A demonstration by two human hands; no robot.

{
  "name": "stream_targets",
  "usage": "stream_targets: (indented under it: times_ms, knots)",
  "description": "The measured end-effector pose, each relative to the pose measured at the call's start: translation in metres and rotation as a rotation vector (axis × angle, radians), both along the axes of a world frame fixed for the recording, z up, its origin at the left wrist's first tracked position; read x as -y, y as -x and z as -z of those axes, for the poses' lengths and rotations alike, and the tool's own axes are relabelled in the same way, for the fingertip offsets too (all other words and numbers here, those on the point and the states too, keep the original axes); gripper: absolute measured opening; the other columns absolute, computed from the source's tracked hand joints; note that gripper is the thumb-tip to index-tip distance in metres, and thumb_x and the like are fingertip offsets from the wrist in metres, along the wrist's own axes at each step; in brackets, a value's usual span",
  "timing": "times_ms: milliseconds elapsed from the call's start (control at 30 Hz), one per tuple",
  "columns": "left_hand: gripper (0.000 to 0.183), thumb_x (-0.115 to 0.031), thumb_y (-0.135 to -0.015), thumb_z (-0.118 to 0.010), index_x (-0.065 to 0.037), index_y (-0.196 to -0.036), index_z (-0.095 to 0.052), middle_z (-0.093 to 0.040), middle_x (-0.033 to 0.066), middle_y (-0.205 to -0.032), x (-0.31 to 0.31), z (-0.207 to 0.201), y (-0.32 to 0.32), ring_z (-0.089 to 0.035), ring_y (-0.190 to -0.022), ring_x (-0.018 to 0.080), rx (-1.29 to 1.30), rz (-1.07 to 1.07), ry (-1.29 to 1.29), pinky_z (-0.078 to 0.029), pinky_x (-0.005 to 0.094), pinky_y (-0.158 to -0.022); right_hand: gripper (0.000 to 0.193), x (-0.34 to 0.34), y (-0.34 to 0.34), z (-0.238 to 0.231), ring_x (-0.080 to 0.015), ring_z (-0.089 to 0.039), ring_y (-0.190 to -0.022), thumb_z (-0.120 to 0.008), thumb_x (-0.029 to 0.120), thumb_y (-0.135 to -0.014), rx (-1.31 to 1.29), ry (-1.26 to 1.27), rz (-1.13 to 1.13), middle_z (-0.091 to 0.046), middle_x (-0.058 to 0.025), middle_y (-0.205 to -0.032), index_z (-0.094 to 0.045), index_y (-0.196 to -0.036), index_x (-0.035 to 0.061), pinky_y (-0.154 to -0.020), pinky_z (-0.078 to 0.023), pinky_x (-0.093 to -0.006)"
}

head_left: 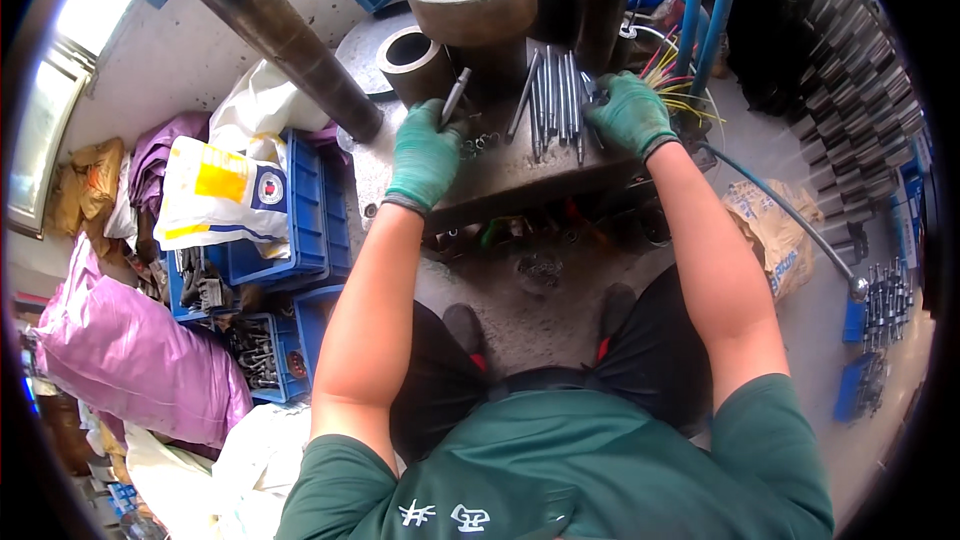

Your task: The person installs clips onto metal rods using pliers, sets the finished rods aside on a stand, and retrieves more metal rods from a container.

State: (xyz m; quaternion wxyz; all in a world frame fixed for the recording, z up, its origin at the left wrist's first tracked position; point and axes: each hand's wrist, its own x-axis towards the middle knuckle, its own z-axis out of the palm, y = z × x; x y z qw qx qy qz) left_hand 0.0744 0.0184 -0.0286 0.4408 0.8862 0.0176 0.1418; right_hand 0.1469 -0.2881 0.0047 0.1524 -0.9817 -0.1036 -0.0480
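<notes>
My left hand (428, 155), in a green knitted glove, is closed round a short metal rod (456, 95) that tilts up out of the fist. Beside it, a row of slim grey metal rods (552, 100) lies on the worn steel bed (385, 172) of a press-like machine. At the right end of that row is my right hand (635, 115), gloved the same way. Its fingers curl in around something dark against the outermost rods, too hidden to name. A hollow steel cylinder (412, 58) stands behind my left hand, next to a thick round metal block (470, 5).
Steel columns (285, 35) rise at both sides of the bed. Yellow and red wires (680, 90) and blue pipes (697, 15) are beyond my right hand. Blue crates (310, 210), a purple sack (140, 340) and metal parts crowd the left. A brown paper sack (775, 235) sits on the right.
</notes>
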Motion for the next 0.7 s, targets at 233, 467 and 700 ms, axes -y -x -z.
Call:
stream_targets:
  times_ms: [233, 467, 700]
  knots:
    - [0.018, -0.012, -0.092, -0.071, 0.0, -0.105, -0.07, -0.062, -0.0014, -0.079, 0.017, -0.069, 0.059, -0.051, -0.068, 0.007, -0.254, 0.141, 0.359, -0.042, 0.0241, -0.061, 0.044, -0.001, -0.01, 0.011, -0.0379, -0.065, -0.115, -0.071, 0.038, -0.084, 0.018, 0.031, 0.072, -0.069, -0.0196, -0.119, -0.075, -0.114, 0.0062, -0.103, -0.052, -0.046]
    - [0.03, -0.009, -0.09, -0.072, 0.0, -0.119, -0.073, -0.076, 0.0075, -0.102, -0.019, -0.076, 0.081, -0.068, -0.091, 0.0133, -0.638, 0.506, 0.276, -0.057, 0.0287, -0.085, 0.043, 0.003, -0.01, -0.003, -0.0374, -0.072, -0.102, -0.073, 0.038, -0.08, -0.058, -0.043, 0.118, -0.076, -0.0201, -0.107, -0.079, -0.105, 0.004, -0.094, -0.056, -0.0438]
    - [0.033, -0.006, -0.083, -0.08, 0.003, -0.114, -0.071, -0.074, 0.0102, -0.099, -0.042, -0.04, 0.053, -0.067, -0.091, 0.0187, -0.24, 0.093, -0.05, -0.054, 0.0323, -0.086, 0.03, 0.032, -0.021, 0.007, -0.0142, -0.07, -0.087, -0.073, 0.019, -0.092, -0.052, -0.849, 0.06, -0.077, -0.0058, -0.097, -0.077, -0.112, -0.0026, -0.084, -0.055, -0.0294]
